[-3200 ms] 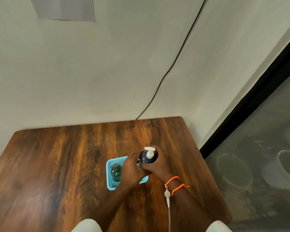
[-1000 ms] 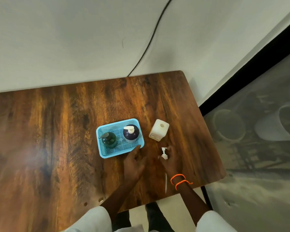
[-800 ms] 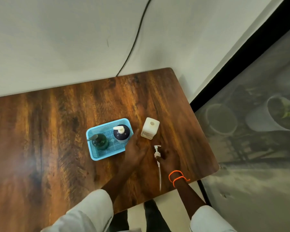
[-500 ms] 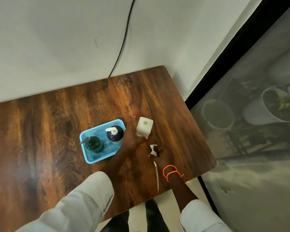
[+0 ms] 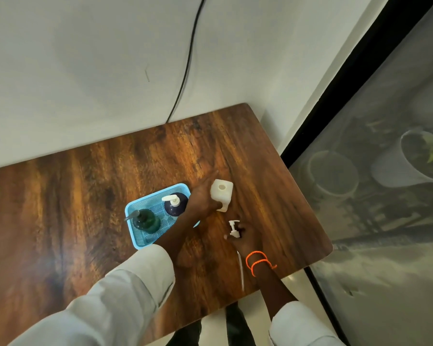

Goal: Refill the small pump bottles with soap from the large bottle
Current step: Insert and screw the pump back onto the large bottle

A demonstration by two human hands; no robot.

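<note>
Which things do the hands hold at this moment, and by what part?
The left hand grips the white bottle by its left side. The right hand holds the removed pump near its collar.

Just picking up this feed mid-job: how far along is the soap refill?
Looks near the end. Both small pump bottles, the green bottle and dark bottle, stand in the blue basket with pumps on. In hand: the left hand is against the open large white bottle, the right hand holds its pump. Left: refit that pump. Fill levels aren't visible.

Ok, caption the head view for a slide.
Left hand grips the uncapped white bottle; right hand holds its pump.
</note>
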